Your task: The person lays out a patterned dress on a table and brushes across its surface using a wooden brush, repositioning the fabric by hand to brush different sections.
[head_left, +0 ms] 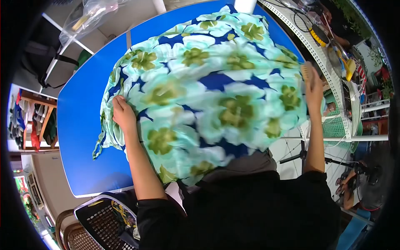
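A floral cloth (237, 110) in mint, white, olive and dark blue is spread across a blue table (91, 112), partly blurred, with its near edge hanging toward my body. My left hand (124, 114) pinches the cloth near its left edge, fingers closed. At the right edge, my right hand (312, 83) is closed, and a small yellowish brush-like object (307, 71) shows at its fingers. The cloth's right edge lies against this hand; whether the fingers grip it too is unclear.
A dark basket with a light rim (83, 204) stands at the lower left. White perforated shelving (329, 79) with tools and cables runs along the right. A tripod (303, 155) stands below it. Another person's hand (343, 183) shows at the far right. A plastic bag (89, 18) is at the upper left.
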A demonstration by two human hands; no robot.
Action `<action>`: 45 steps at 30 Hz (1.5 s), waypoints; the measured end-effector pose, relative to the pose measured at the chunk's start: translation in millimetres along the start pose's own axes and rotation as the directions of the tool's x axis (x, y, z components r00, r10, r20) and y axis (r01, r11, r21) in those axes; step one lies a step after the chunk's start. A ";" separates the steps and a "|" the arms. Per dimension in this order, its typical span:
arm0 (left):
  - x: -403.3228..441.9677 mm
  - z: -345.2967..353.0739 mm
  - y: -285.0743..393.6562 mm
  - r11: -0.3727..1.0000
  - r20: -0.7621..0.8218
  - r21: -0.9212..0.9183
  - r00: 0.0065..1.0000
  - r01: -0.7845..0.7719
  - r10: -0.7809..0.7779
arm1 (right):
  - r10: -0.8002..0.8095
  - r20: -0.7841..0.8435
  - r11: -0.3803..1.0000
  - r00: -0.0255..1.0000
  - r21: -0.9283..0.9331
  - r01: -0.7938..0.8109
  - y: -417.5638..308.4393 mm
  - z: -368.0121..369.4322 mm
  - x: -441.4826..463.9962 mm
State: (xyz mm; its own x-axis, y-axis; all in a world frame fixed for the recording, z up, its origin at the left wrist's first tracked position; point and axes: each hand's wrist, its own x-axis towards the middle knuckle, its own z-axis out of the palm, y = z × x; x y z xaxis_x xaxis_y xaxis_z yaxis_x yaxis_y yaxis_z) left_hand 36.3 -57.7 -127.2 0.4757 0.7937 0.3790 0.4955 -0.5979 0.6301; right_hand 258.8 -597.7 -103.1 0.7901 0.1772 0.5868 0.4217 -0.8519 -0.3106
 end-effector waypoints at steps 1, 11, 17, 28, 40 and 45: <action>2.0 0.0 -4.3 0.999 -0.013 -0.043 1.000 0.022 -0.023 | 0.040 -0.035 0.999 0.999 0.002 -0.040 5.7 -2.4 2.6; 2.8 -2.8 10.1 0.999 0.061 0.028 0.997 0.042 -0.044 | -0.117 0.228 0.948 0.967 0.315 0.040 -140.9 -4.6 -48.7; 41.3 12.4 -0.6 0.994 0.077 0.088 0.995 -0.063 0.056 | -0.289 0.118 0.868 0.950 0.451 0.208 -138.0 73.7 24.1; 72.9 15.8 -21.1 0.998 -0.050 0.014 0.997 -0.054 0.055 | -0.406 0.039 0.787 0.913 0.522 0.328 -175.4 195.5 124.3; 9.5 -70.1 74.1 0.713 -0.342 -0.701 0.866 0.022 -0.364 | -0.542 -0.207 0.583 0.815 0.606 0.541 -257.9 149.0 91.5; -63.6 -92.3 26.6 0.997 -0.038 -0.077 0.999 0.013 -0.015 | -0.819 -0.144 0.246 0.556 0.786 0.567 -369.3 98.3 -21.6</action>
State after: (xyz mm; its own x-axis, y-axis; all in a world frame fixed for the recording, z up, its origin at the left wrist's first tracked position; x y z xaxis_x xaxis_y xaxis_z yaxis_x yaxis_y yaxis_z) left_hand -47.8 -113.7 -72.0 0.4400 0.8066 0.3948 0.4442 -0.5775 0.6849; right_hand 129.8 -238.5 -74.6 0.0296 0.7247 0.6884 0.9014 0.2783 -0.3317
